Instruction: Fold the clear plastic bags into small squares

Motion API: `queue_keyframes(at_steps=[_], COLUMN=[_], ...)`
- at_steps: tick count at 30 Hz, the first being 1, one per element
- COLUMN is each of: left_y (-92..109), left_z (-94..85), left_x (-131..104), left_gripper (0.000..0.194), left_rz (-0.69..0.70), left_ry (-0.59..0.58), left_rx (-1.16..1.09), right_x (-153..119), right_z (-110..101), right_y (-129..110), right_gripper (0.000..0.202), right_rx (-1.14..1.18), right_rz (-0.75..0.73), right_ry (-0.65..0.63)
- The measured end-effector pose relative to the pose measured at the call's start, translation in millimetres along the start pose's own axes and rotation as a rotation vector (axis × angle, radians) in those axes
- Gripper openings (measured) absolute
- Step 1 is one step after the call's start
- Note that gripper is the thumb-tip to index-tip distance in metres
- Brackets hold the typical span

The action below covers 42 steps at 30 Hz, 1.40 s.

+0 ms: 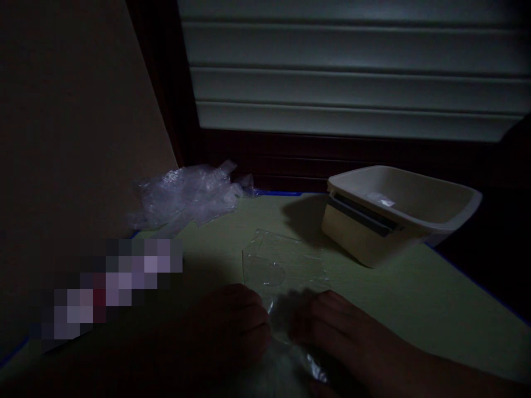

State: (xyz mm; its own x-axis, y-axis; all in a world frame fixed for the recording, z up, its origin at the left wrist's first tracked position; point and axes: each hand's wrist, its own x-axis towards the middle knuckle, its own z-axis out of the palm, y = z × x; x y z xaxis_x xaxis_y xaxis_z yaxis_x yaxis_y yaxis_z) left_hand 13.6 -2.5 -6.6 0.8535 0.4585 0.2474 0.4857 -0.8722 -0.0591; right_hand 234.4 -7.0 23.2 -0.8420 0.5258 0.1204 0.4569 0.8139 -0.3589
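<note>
A clear plastic bag (286, 260) lies spread on the pale green table, its near end running down between my hands. My left hand (244, 323) has its fingers curled in on the bag's left edge. Close by on the right, my right hand (327, 326) is also closed, with crinkled, shiny plastic showing under it. The fingertips of both hands are hidden, and the dim light blurs the bag's lower part.
A heap of crumpled clear plastic bags (191, 193) lies at the table's back left. A cream plastic bin (352, 232) with a scrap inside stands at the back right. A pixelated patch covers something at left. Behind the table (448, 293) is a slatted shutter (352, 83).
</note>
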Motion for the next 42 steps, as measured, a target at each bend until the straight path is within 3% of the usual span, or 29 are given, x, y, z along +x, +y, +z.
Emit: queue_keyframes(at_steps=[3, 10, 14, 20, 25, 42], left_y=[1.2, 0.6, -0.9, -2.0, -4.6, -2.6], left_z=[-3.8, -7.1, -3.3, 0.5, -3.4, -1.8], left_x=[-0.4, 1.7, 3.7, 0.4, -0.9, 0.8], left_gripper=[0.018, 0.022, 0.022, 0.017, 0.013, 0.012], left_rz=[-0.002, 0.014, 0.066, 0.014, 0.088, 0.069], left_ry=[-0.006, -0.030, 0.028, 0.058, 0.135, 0.091], left_rx=[-0.061, -0.038, -0.066, -0.096, -0.124, -0.101], right_x=[-0.2, 1.3, 2.0, 1.9, 4.5, 2.7], right_z=[-5.6, 0.6, 6.4, 4.0, 5.6, 21.1], right_y=[-5.6, -4.2, -2.8, -3.9, 0.3, 14.0], right_gripper=[0.030, 0.022, 0.018, 0.019, 0.021, 0.015], right_rx=[-0.031, -0.068, -0.048, 0.019, 0.134, 0.063], right_rz=[0.046, 0.043, 0.065, 0.091, 0.123, 0.187], right_ry=[-0.064, -0.014, 0.008, 0.015, 0.080, 0.200])
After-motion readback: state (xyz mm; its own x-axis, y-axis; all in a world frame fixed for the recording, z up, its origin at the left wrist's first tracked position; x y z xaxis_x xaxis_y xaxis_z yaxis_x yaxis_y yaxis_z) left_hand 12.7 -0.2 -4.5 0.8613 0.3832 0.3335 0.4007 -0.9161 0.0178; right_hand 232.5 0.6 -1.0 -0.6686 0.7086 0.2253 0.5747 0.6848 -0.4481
